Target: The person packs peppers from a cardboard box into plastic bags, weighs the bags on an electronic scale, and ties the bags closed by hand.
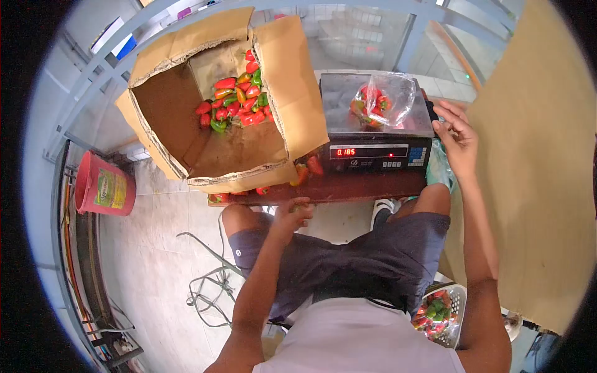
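A clear plastic bag of red and green peppers (373, 105) rests on the black digital scale (339, 127), whose red display reads 0.185. My right hand (459, 133) is beside the scale's right edge, fingers apart and holding nothing. My left hand (292, 217) hovers over my thigh by the bench's front edge, its fingers loosely bent and apart with nothing seen in them. Left of the scale, an open cardboard box (298, 87) tilts toward me with many red, green and orange peppers (239, 99) inside. A few loose peppers (314, 165) lie between box and scale.
The box and scale stand on a dark red bench (373, 186). Greenish plastic bags (439, 168) hang at its right end. A white basket of peppers (459, 317) sits by my right side. A pink bucket (126, 196) and tangled green strap (211, 292) are at left. Cardboard (535, 186) rises at right.
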`<act>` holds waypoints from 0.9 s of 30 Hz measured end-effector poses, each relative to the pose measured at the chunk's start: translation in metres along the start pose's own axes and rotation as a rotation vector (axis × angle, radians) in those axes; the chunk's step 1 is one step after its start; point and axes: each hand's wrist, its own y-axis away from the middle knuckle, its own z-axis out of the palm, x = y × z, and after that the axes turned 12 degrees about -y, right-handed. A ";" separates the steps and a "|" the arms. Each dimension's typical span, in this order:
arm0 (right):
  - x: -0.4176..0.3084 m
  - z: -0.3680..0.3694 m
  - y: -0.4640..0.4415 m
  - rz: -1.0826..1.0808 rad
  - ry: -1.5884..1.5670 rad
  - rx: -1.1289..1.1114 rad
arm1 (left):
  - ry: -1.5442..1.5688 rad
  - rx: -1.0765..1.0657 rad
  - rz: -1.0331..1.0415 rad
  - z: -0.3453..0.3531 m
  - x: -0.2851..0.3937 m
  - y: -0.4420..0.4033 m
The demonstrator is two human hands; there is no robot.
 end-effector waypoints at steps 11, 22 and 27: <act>0.016 0.088 -0.085 -0.238 1.150 -0.605 | -0.192 -0.019 -0.090 0.011 -0.005 -0.012; 0.067 0.082 -0.095 -0.439 1.297 -0.922 | -0.199 0.000 -0.011 0.009 0.008 0.000; 0.061 0.067 -0.087 -0.310 1.103 -0.742 | -0.001 0.005 0.080 0.010 0.004 0.000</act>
